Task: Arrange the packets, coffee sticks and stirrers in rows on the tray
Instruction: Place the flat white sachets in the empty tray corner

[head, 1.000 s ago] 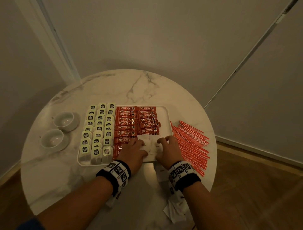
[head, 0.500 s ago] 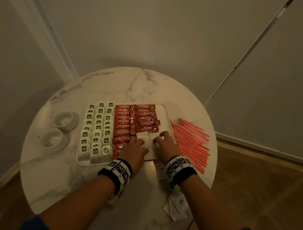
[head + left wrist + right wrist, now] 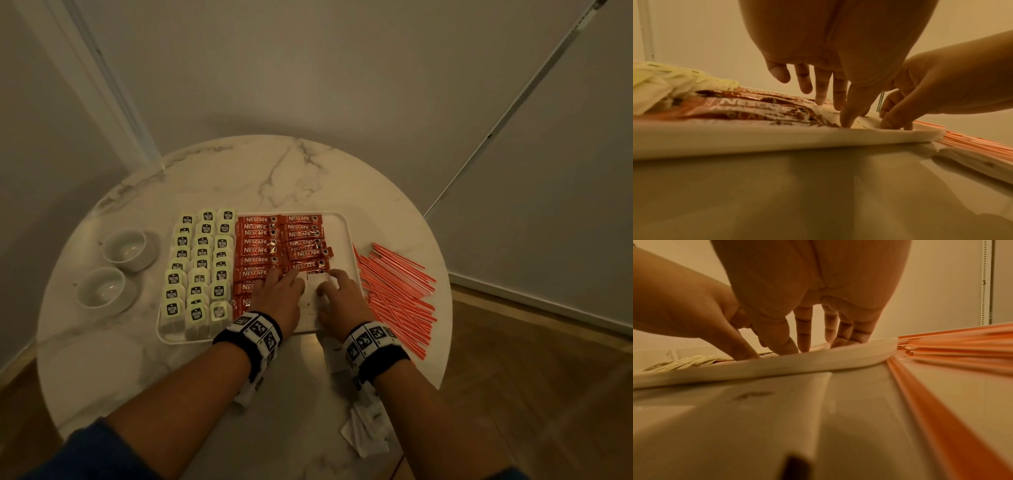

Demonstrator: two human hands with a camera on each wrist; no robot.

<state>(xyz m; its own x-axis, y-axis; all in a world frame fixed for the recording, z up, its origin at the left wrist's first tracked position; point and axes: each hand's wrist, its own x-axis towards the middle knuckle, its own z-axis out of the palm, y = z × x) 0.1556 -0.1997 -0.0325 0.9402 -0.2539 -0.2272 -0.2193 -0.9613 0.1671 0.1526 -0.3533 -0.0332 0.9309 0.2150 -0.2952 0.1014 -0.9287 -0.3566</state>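
Red coffee sticks (image 3: 260,251) reading "NESCAFE CLASSIC" are lying in rows; left hand (image 3: 279,296) and right hand (image 3: 342,301) are pressing relaxed, straight-ish fingers onto white packets (image 3: 317,291) on the tray (image 3: 349,240).

We see our left hand (image 3: 830,53) and right hand (image 3: 941,87) pressing fingertips onto white packets (image 3: 865,121) on the tray (image 3: 756,139), beside coffee sticks (image 3: 748,105).

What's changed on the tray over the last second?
Both hands, left hand and right hand, have slid the white packets away from the person, up against the coffee sticks; fingertips press flat, nothing gripped or released. The tea packets, stirrers beside the tray and two cups have not moved.
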